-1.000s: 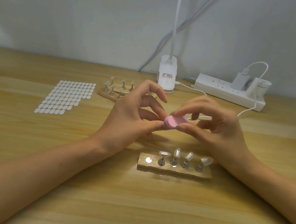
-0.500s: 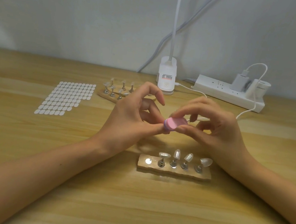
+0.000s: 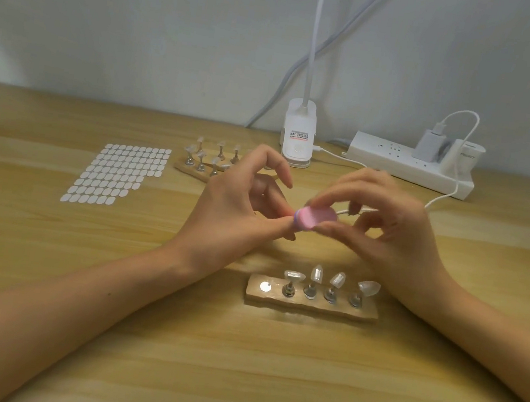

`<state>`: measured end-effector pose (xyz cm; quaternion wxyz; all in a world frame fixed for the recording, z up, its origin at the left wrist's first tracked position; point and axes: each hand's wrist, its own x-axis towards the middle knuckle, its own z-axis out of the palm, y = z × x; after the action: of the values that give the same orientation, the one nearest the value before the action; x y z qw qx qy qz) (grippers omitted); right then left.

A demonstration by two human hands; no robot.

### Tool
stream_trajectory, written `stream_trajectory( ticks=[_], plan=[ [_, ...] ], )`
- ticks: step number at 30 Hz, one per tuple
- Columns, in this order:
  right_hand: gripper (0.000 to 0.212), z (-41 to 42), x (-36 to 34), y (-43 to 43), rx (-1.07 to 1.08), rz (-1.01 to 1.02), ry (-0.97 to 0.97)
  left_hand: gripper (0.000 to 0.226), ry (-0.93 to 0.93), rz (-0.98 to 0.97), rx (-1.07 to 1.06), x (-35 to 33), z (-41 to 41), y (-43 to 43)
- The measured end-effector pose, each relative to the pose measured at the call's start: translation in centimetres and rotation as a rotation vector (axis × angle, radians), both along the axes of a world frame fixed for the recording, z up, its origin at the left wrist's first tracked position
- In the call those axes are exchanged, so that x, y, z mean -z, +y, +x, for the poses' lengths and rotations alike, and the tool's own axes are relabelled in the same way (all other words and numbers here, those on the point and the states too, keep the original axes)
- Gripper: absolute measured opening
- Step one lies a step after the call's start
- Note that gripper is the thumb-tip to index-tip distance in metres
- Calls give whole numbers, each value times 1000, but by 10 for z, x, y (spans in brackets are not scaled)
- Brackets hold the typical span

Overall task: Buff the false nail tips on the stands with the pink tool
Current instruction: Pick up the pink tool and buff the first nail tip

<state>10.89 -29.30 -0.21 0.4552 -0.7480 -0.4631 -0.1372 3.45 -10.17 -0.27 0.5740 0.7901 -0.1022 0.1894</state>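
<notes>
Little has shifted in the past second: the pink tool (image 3: 315,219) stays above the near stand (image 3: 327,308), pinched in the right hand (image 3: 387,230) with the left hand (image 3: 235,210) gripping its left end, so the stand's four tips (image 3: 316,272) likely await buffing.

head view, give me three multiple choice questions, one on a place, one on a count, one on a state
1. Where is the sheet of white adhesive tabs? A) left of the far stand B) at the far right C) nearest the camera
2. How many nail tips are on the near stand? A) two B) four C) six
3. The pink tool is: A) lying flat B) pinched in the right hand C) parked on a post
1 A, it lies left of that stand; 2 B, four posts carry tips; 3 B, its fingers hold it up.
</notes>
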Motion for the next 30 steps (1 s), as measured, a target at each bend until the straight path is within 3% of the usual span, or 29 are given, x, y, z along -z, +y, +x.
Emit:
stream_trajectory(
  ticks=[13, 17, 21, 24, 30],
  plan=[
    [19, 2, -1, -3, 84, 11, 35, 41, -6, 32, -38, 1, 0, -1],
    [22, -3, 1, 2, 13, -57, -79, 44, -3, 27, -30, -1, -1, -1],
    [22, 1, -2, -2, 82, 7, 21, 40, 27, 17, -30, 1, 1, -1],
    [19, -3, 0, 1, -3, -32, -52, 39, 28, 9, -6, 0, 0, -1],
    [17, -1, -1, -2, 55, -1, 0, 38, 36, 4, -4, 1, 1, -1]
  ],
)
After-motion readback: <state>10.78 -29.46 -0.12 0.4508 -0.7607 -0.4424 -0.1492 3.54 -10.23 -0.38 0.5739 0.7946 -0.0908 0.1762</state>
